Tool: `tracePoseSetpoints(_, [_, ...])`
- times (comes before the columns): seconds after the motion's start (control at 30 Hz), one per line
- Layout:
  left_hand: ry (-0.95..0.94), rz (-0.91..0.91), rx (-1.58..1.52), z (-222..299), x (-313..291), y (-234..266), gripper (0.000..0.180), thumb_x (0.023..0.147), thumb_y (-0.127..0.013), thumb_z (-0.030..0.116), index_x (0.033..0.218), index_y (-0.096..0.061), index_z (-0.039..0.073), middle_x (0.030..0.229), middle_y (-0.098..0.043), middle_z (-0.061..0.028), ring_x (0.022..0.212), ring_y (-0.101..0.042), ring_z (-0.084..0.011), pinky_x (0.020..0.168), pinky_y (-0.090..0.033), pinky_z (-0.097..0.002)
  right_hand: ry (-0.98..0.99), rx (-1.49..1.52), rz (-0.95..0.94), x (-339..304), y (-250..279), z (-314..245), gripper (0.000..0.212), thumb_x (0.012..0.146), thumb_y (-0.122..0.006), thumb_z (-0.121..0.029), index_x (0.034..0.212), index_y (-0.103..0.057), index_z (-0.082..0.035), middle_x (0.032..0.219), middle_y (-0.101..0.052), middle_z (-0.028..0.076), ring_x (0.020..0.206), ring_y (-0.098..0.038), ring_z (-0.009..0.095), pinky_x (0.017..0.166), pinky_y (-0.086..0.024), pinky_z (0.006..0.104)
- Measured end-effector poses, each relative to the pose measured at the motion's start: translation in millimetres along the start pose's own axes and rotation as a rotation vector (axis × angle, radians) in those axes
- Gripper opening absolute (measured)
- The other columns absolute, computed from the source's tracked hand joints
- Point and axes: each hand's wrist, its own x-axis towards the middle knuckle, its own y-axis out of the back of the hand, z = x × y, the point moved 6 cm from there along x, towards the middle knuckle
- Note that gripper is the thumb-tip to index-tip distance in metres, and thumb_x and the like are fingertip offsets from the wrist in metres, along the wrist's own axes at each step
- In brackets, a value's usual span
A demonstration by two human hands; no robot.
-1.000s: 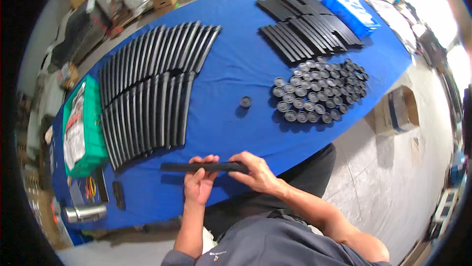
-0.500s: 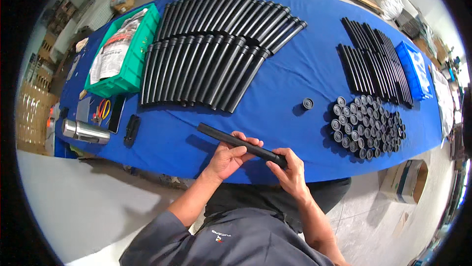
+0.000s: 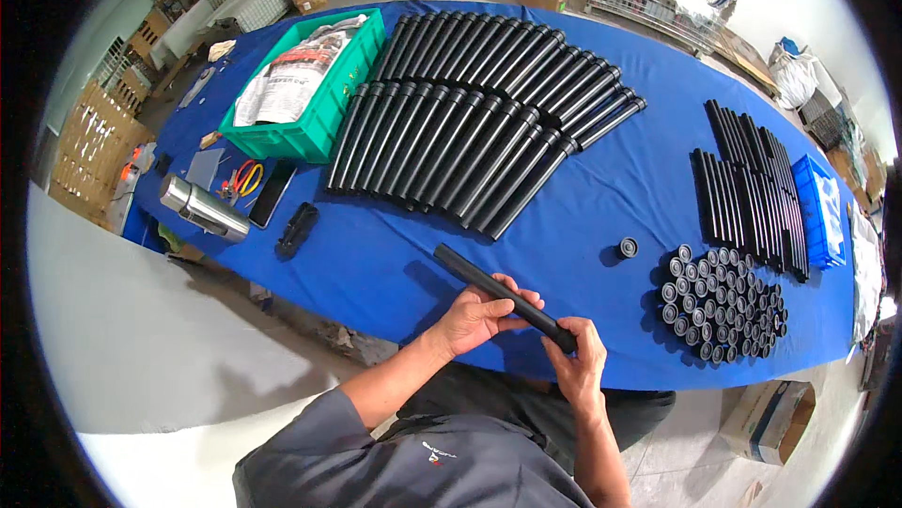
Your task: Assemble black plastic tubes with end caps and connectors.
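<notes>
A black tube (image 3: 467,269) is held slantwise above the near edge of the blue cloth, its free end up and to the left. My left hand (image 3: 477,320) wraps around its middle, thumb on top. At the lower right end, my right hand (image 3: 580,362) grips the tube; the fingers partly hide that end. Ahead lie two fanned rows of long black tubes with collared ends (image 3: 451,146). To the right, a single round black cap (image 3: 628,248) sits apart from a cluster of similar caps (image 3: 719,306).
A green crate (image 3: 362,66) with newspaper stands left of the tubes. Nearby are a steel flask (image 3: 202,207), scissors (image 3: 247,177), a phone-like dark slab (image 3: 272,193) and a black object (image 3: 297,230). Thinner black rods (image 3: 742,188) and a blue bin (image 3: 819,217) lie at right.
The whole view has shifted, so the table's things appear lower and farther right. Both hands still hold the same tube, with little change in their grip.
</notes>
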Motion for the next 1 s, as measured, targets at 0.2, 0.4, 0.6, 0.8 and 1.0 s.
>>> tracePoseSetpoints(0.2, [-0.003, -0.008, -0.031, -0.5, -0.9, 3.8, 0.029, 0.09, -0.064, -0.004, 0.115, -0.057, 0.009, 0.127, -0.061, -0.0183, 0.131, -0.051, -0.0382, 0.109, -0.046, -0.0544, -0.614, 0.696, -0.101, -16.3, -15.6, 29.0, 0.031, 0.087, -0.073, -0.007, 0.112, -0.058, 0.004, 0.088, -0.067, 0.008, 0.077, -0.065, 0.013, 0.069, -0.056, 0.0296])
tracePoseSetpoints(0.4, [-0.03, -0.023, -0.012, 1.0, -0.2, 2.6, 0.028, 0.09, -0.064, -0.005, 0.113, -0.058, 0.01, 0.125, -0.063, -0.0182, 0.13, -0.052, -0.0384, 0.108, -0.046, -0.0549, -0.554, 0.659, -0.058, -13.3, -17.4, 23.5, 0.028, 0.09, -0.07, -0.007, 0.112, -0.057, 0.004, 0.085, -0.065, 0.007, 0.071, -0.065, 0.013, 0.066, -0.057, 0.0281])
tracePoseSetpoints(0.6, [-0.017, 0.009, -0.019, 0.8, 0.0, 2.5, 0.028, 0.09, -0.064, -0.004, 0.114, -0.058, 0.009, 0.125, -0.063, -0.0179, 0.131, -0.051, -0.0384, 0.109, -0.046, -0.0541, -0.398, 0.408, -0.043, -11.9, -11.2, 25.3, 0.026, 0.089, -0.072, -0.009, 0.108, -0.059, 0.003, 0.084, -0.066, 0.008, 0.069, -0.066, 0.012, 0.064, -0.054, 0.0273])
tracePoseSetpoints(0.8, [-0.013, -0.029, 0.003, -0.6, -2.1, 2.7, 0.027, 0.091, -0.063, -0.003, 0.115, -0.058, 0.009, 0.125, -0.063, -0.0179, 0.13, -0.052, -0.0381, 0.109, -0.046, -0.0529, -0.357, 0.342, -0.057, -11.7, -5.9, 13.6, 0.027, 0.087, -0.073, -0.008, 0.108, -0.06, 0.003, 0.084, -0.066, 0.008, 0.07, -0.065, 0.012, 0.064, -0.053, 0.0266])
tracePoseSetpoints(1.0, [-0.007, -0.008, 0.009, -4.6, -2.6, 2.4, 0.027, 0.092, -0.063, -0.003, 0.115, -0.057, 0.01, 0.126, -0.062, -0.0186, 0.13, -0.052, -0.0381, 0.107, -0.048, -0.0528, -0.479, 0.545, -0.007, -21.6, -14.7, 26.6, 0.028, 0.087, -0.073, -0.008, 0.109, -0.061, 0.003, 0.084, -0.065, 0.008, 0.07, -0.065, 0.011, 0.064, -0.053, 0.0263])
